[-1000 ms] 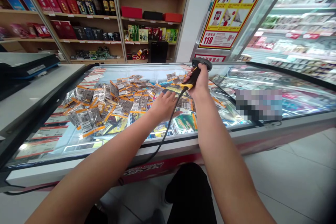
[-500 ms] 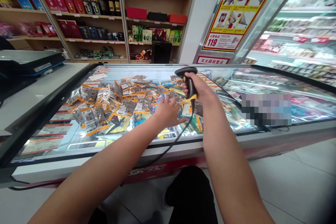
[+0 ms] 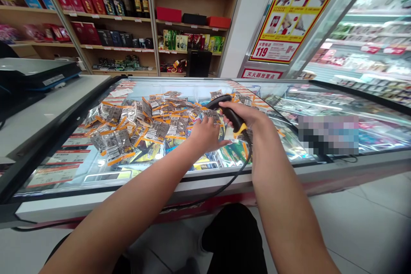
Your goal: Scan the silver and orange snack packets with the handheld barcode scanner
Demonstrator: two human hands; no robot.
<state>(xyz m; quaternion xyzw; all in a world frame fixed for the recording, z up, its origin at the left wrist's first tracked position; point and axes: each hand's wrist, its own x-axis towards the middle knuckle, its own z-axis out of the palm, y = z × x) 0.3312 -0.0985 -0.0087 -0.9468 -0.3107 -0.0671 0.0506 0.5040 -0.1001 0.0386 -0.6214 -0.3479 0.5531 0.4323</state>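
Note:
My right hand (image 3: 244, 113) is closed round the grip of a black and yellow barcode scanner (image 3: 233, 119), its head tilted down to the left. A black cable (image 3: 236, 174) hangs from the scanner's yellow end. Palm down beside it, my left hand (image 3: 206, 136) has its fingers stretched out and its thumb apart. Its fingertips are at a small silver packet with orange edges (image 3: 211, 115); whether they press on it I cannot tell. Many similar packets (image 3: 117, 143) lie heaped to the left on the glass lid of a chest freezer (image 3: 73, 180).
On the left a counter (image 3: 41, 115) carries a weighing scale (image 3: 35, 77). Shelves (image 3: 112, 15) with bottles and boxes stand behind the freezer. Colourful goods show through the glass. The cable runs across the freezer's front edge. A blurred-out patch (image 3: 328, 135) covers something at the right.
My right hand has tipped the barcode scanner down and left, bringing its head lower towards the packet by my left hand. The cable has swung right. My left hand stays nearly in place.

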